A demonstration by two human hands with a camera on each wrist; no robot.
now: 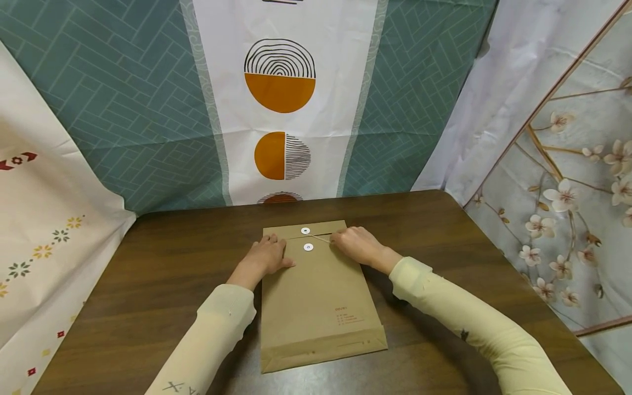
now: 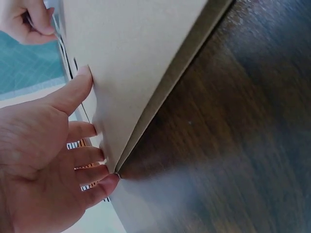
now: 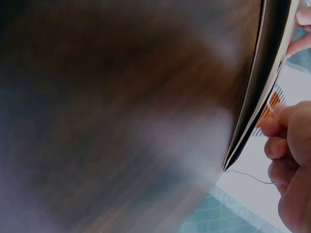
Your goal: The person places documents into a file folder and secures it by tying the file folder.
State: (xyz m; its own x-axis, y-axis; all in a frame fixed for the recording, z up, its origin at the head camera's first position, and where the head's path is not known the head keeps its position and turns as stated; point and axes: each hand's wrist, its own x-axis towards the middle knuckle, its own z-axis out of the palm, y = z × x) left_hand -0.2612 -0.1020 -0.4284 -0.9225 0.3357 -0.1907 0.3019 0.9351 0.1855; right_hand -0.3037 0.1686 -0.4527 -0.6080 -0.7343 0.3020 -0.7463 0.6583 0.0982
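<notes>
A brown kraft document envelope (image 1: 316,296) lies flat on the table, its flap (image 1: 281,231) at the far end. One white button disc (image 1: 305,231) sits on the flap and another disc (image 1: 308,247) just below it. My left hand (image 1: 266,255) rests on the envelope's upper left edge, fingers fairly straight and thumb on the paper. At the upper right edge my right hand (image 1: 356,242) pinches a thin string (image 1: 321,238) that runs taut from the discs. In the right wrist view the string's loose end (image 3: 250,175) trails below the curled fingers.
The dark wooden table (image 1: 187,274) carries the envelope near its middle. Behind it hangs a green and white patterned cloth (image 1: 163,109). A floral cloth (image 1: 568,236) borders the right side, and a pale cloth (image 1: 39,219) the left.
</notes>
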